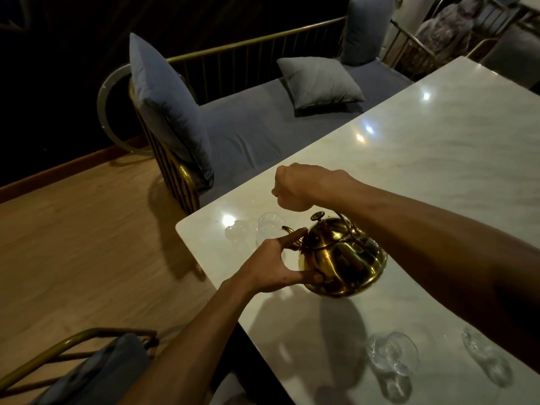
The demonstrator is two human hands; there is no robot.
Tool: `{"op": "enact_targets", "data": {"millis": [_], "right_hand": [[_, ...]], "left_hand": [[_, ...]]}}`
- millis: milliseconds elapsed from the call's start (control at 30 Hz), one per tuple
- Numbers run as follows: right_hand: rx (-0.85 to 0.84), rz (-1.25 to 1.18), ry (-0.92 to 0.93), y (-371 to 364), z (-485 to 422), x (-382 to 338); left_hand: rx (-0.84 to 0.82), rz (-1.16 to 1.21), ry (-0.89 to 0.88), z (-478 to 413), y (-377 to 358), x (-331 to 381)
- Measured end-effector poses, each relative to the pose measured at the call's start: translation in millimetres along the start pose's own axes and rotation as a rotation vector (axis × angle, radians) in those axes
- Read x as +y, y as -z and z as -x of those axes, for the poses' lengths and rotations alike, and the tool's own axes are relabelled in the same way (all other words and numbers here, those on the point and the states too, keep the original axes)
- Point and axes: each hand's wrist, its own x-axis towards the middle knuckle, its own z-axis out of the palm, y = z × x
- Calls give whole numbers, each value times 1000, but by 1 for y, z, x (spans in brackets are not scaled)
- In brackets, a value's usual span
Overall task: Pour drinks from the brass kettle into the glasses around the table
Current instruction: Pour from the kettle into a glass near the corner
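A shiny brass kettle [342,258] hangs tilted above the white marble table [438,159], its spout over a clear glass [270,228] near the table's left corner. My right hand [301,185] is closed in a fist around the top of the kettle's handle. My left hand [274,266] steadies the kettle, fingers by the spout base and thumb under the body. Two more clear glasses stand near the front edge, one [391,355] in the middle and one [485,355] further right, partly behind my right arm.
A grey cushioned bench [248,127] with a brass rail and pillows runs along the table's far left side. A brass-framed chair [87,366] sits at the lower left. Wooden floor [73,244] lies left of the table.
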Motion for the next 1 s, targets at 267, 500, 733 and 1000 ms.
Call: {"op": "enact_targets", "data": {"millis": [267,500,733,1000], "right_hand": [[90,-175,9,-15,14,9],[136,-250,-1,-28,17,11],[136,-276,-27,-36,13,11],[218,-389,-64,-48,30,13]], "left_hand": [[-25,-63,0,-7,-7,-20],[-45,-103,-23,-13,-8,-32],[-57,-112,-40,-17,-11,-39],[-56,-163,-136,-14,-6,-46]]}}
